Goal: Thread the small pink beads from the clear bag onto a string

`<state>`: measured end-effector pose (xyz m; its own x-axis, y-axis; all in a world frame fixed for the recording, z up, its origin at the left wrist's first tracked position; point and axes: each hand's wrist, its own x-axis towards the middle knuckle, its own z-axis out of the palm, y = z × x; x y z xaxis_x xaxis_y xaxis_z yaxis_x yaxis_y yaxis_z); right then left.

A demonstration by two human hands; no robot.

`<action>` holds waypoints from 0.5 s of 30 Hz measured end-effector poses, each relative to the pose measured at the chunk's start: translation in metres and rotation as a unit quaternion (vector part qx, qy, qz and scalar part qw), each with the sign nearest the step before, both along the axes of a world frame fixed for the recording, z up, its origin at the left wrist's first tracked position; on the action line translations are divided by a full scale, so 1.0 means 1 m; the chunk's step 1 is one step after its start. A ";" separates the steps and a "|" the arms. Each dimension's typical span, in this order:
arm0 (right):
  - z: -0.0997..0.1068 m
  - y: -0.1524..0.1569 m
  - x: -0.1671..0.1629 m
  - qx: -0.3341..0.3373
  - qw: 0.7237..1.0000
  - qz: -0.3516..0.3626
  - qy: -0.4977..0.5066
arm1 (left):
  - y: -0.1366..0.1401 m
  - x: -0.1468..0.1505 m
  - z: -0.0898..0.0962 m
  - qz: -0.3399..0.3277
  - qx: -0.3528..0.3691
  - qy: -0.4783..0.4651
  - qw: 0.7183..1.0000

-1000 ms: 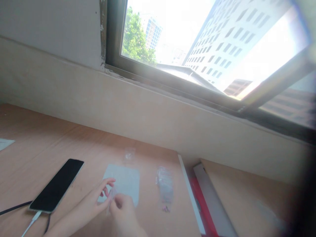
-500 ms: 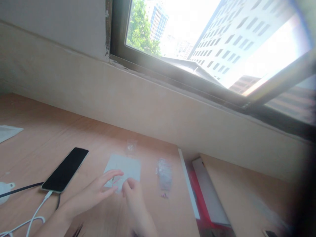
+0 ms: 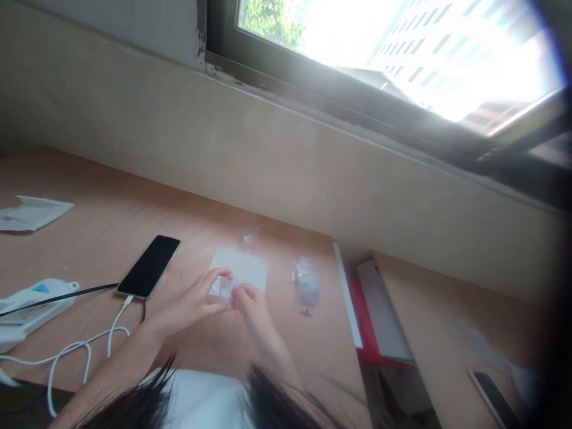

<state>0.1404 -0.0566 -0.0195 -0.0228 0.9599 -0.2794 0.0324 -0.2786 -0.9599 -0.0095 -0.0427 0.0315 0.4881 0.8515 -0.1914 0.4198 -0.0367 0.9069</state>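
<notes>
A small clear plastic bag [image 3: 227,288] with a pinkish line is between my two hands, above a white sheet [image 3: 250,268] on the wooden desk. My left hand [image 3: 205,298] curves around its left side, index finger above and thumb below. At the bag's lower right edge, my right hand [image 3: 251,302] is closed in a pinch, its fingertips close to the left thumb. Anything inside the bag is too blurred to make out. Behind the sheet lies another small clear packet [image 3: 250,237]. To the right is a clear plastic pack [image 3: 307,280], with tiny dark pieces [image 3: 306,312] beside it.
A phone [image 3: 149,266] on a white cable [image 3: 117,328] lies left of my hands. Farther left are a white power strip [image 3: 49,304] and a paper packet [image 3: 38,213]. A red folder [image 3: 364,333] stands in the gap before a second desk [image 3: 429,322] holding another phone [image 3: 494,398].
My view has tilted down and shifted left, showing the power strip and my lap. My hands have come closer together, and the clear bag now shows between them.
</notes>
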 end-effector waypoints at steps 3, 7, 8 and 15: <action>-0.003 -0.001 0.001 0.014 1.000 -0.004 0.006 | 0.001 -0.004 -0.013 0.009 0.042 0.019 0.999; -0.019 0.001 0.005 0.040 0.995 -0.036 -0.080 | 0.007 -0.012 -0.031 0.036 0.100 0.069 0.992; -0.026 0.001 0.006 0.045 0.991 -0.044 -0.117 | 0.009 -0.014 -0.035 0.037 0.109 0.079 0.990; -0.074 0.008 -0.005 0.064 0.934 -0.032 -0.350 | 0.017 -0.022 -0.056 0.023 0.124 0.111 0.986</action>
